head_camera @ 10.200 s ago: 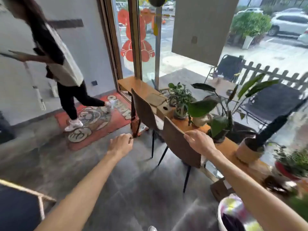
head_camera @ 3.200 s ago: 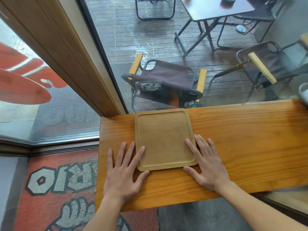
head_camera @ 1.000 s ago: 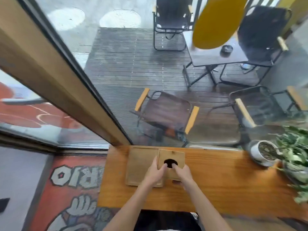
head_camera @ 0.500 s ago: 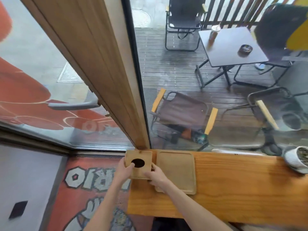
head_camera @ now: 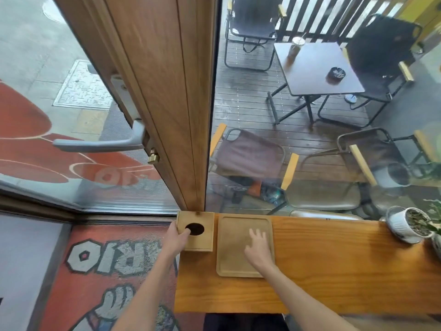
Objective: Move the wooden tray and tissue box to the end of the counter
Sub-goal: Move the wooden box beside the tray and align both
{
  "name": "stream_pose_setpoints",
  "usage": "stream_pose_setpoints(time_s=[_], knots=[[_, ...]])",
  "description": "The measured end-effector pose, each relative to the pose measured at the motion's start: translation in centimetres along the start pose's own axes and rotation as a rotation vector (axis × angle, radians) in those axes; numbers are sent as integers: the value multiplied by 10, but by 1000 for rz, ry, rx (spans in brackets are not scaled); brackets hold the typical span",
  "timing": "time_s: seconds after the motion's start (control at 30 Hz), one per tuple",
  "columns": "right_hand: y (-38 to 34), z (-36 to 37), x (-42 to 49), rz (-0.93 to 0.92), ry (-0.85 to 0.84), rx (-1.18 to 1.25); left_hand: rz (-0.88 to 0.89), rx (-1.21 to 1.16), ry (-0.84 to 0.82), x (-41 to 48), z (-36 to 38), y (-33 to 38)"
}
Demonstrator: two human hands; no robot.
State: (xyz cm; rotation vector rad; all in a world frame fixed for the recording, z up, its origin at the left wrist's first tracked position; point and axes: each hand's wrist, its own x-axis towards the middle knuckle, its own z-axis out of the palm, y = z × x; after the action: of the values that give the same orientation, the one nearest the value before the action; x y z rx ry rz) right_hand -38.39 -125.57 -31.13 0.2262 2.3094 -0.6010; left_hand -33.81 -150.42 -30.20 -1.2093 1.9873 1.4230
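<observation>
Two bare hands reach over a wooden table [head_camera: 334, 271] set against a glass wall. The table's right end runs out of frame, and its near edge is partly covered by the forearms.

The tissue box [head_camera: 196, 231] sits at the far left corner of the table, its back edge against the foot of the wooden door frame [head_camera: 167, 103]. Its dark round opening shows nothing of what is inside. The wooden tray [head_camera: 235, 256] lies flat just right of the box, a narrow gap between them, its far edge close to the glass.

The left hand [head_camera: 175, 240] holds the tissue box by its left side; the thumb lies across the top and reaches the rim of the opening, while the fingers are hidden behind the box's outer face, so how tightly this grip closes cannot be made out.

The right hand [head_camera: 259, 244] is over the tray with fingers spread and loosely extended, the grip open and closed on nothing. The hand is slightly blurred, and whether the fingertips touch the tray floor or hang just above it cannot be told.

A white plant pot [head_camera: 409, 224] stands at the far right of the table, its leaves cut off by the frame. Below the table's left end lies a red floor mat [head_camera: 102, 271] with large lettering, partly hidden by the left arm.
</observation>
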Motion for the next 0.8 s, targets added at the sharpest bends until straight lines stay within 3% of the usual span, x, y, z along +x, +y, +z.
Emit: stream_pose_setpoints(time_s=[0.07, 0.27, 0.5, 0.73, 0.8], knots=[[14, -8, 7, 41, 59, -89, -2, 37, -1, 2, 3, 1], [38, -22, 18, 239, 30, 89, -1, -11, -30, 6, 6, 1], [54, -26, 19, 243, -145, 267, 24, -39, -101, 9, 10, 0], [56, -28, 16, 271, -168, 326, 4, -205, -156, 20, 6, -5], [56, -28, 15, 255, -102, 275, -9, -236, -195, 23, 7, -10]])
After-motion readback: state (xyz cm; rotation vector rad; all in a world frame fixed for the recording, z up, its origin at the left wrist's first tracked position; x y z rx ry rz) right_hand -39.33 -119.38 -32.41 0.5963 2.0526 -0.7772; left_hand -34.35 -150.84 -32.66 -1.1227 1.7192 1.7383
